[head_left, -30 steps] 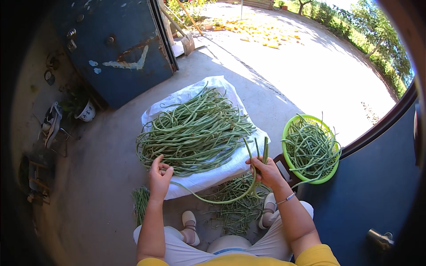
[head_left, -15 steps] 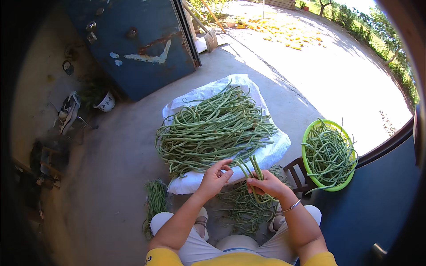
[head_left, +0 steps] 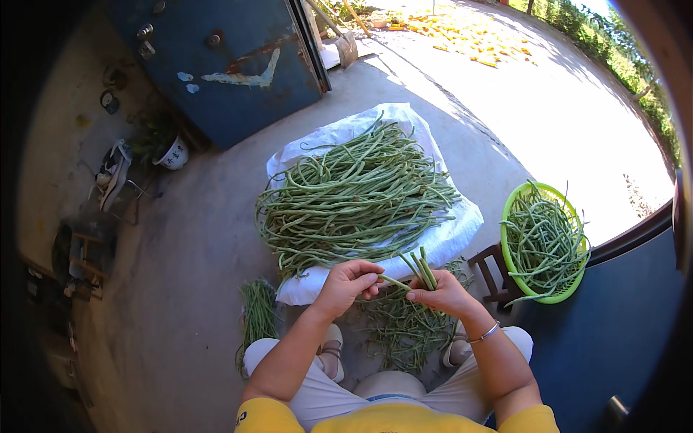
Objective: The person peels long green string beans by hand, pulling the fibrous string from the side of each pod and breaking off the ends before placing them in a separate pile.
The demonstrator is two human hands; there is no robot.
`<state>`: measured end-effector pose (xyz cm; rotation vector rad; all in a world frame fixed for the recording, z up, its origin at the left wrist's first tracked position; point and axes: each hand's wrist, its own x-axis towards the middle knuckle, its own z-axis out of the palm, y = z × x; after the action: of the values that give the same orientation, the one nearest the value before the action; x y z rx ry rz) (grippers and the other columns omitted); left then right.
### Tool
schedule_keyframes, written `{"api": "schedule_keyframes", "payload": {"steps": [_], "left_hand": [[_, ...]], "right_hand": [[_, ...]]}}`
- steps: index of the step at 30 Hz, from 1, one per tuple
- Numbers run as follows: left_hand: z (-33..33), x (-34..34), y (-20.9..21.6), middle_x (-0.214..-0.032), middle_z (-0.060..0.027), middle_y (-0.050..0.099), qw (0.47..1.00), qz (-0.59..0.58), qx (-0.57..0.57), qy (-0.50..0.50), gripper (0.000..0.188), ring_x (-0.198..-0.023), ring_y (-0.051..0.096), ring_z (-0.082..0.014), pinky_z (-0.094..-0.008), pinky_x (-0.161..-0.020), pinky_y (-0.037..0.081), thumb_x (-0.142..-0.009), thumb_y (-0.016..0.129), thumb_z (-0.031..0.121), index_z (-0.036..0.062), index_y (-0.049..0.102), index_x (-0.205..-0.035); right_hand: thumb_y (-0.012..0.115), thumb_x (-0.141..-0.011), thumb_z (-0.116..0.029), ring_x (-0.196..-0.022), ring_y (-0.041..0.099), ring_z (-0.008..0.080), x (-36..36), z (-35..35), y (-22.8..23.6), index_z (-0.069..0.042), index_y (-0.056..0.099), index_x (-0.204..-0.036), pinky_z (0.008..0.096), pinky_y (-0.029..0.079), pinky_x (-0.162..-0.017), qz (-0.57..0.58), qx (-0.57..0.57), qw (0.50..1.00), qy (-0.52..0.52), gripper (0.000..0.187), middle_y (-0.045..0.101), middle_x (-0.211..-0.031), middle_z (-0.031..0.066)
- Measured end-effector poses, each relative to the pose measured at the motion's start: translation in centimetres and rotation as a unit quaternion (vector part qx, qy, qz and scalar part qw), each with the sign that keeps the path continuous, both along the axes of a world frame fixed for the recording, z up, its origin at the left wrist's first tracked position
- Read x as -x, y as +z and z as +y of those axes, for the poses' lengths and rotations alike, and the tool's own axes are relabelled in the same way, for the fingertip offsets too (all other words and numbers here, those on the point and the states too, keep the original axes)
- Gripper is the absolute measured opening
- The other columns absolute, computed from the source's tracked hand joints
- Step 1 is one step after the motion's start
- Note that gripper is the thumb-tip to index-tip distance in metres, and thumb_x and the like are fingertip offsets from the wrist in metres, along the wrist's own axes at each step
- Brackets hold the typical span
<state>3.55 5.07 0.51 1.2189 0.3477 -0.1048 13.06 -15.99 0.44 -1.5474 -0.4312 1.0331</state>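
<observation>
Several green long beans [head_left: 426,274] are gripped in my right hand [head_left: 449,294], their ends standing up above the fingers. One of them slants out toward my left hand [head_left: 349,286], whose thumb and fingertips pinch its tip. Just beyond both hands, a big heap of long beans [head_left: 354,191] lies on a white woven sack [head_left: 465,225]. Below my hands, between my feet, short broken bean pieces [head_left: 408,332] are scattered in a pile on the floor. A smaller bundle of thin beans [head_left: 258,314] lies left of my left foot.
At right, a lime-green basket [head_left: 507,249] full of long beans rests by a dark wooden stool [head_left: 491,274]. A blue metal door [head_left: 231,108] stands at far left, with a potted plant [head_left: 173,154] beside it. Yellow corn cobs [head_left: 469,36] are spread on the sunny yard.
My left hand has gone from loosely parted fingers to pinching the end of one bean. The right hand keeps its beans, and that bean now points toward the left hand.
</observation>
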Motion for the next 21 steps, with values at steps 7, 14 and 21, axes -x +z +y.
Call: {"api": "schedule_keyframes", "payload": {"steps": [7, 14, 21], "left_hand": [[0.8, 0.3, -0.7, -0.074, -0.0048, 0.062, 0.95, -0.009, -0.309, 0.045, 0.011, -0.06, 0.056, -0.0082, -0.0207, -0.053, 0.044, -0.083, 0.054, 0.006, -0.0004, 0.06, -0.091], [7.7, 0.9, 1.1, -0.068, -0.0046, 0.06, 0.877, -0.023, -0.424, 0.226, 0.012, -0.06, 0.052, -0.008, -0.0236, -0.057, 0.043, -0.081, 0.056, 0.009, -0.0013, 0.06, -0.086], [6.0, 0.8, -0.4, -0.082, -0.0157, 0.063, 0.815, 0.033, -0.579, 0.008, 0.02, -0.078, 0.06, -0.0313, -0.0378, -0.069, 0.047, -0.076, 0.054, 0.016, 0.0026, 0.063, -0.089]], "right_hand": [[0.06, -0.084, -0.022, -0.051, 0.049, 0.0057, -0.5, -0.1, -0.5, -0.001, 0.062, -0.085, 0.0198, 0.038, -0.046, 0.023, 0.034, 0.998, 0.041, 0.021, 0.059, -0.066, 0.0006], [0.046, -0.092, -0.02, -0.067, 0.06, 0.0131, -1.8, -1.7, -1.7, -0.002, 0.056, -0.088, 0.0243, 0.048, -0.057, 0.029, -0.111, 0.99, -0.086, 0.021, 0.061, -0.072, 0.0068], [0.045, -0.092, -0.022, -0.053, 0.057, 0.0142, -1.7, -1.7, 0.2, -0.002, 0.053, -0.09, 0.0247, 0.046, -0.048, 0.24, -0.18, 0.948, -0.109, 0.021, 0.058, -0.065, 0.0072]]}}
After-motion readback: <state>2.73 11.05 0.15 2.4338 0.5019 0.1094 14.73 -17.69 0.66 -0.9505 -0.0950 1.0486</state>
